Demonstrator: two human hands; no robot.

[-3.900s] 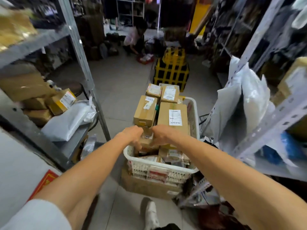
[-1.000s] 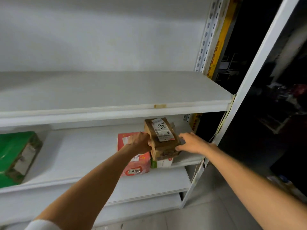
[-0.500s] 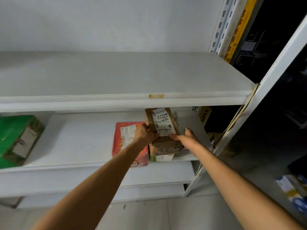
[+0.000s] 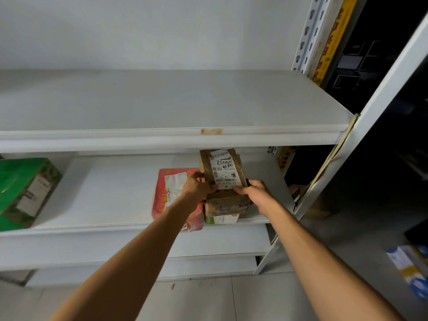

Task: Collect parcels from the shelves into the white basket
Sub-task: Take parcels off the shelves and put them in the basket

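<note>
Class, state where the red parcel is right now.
In the head view the red parcel lies on the middle shelf, right of centre, directly left of the brown box gripped by the left hand and right hand.

A yellow strip with red characters (image 4: 333,40) was seen upright beside the white wall (image 4: 162,31). A blurred blue-and-white package (image 4: 410,269) was seen near the tiled floor's (image 4: 231,302) right edge.
</note>
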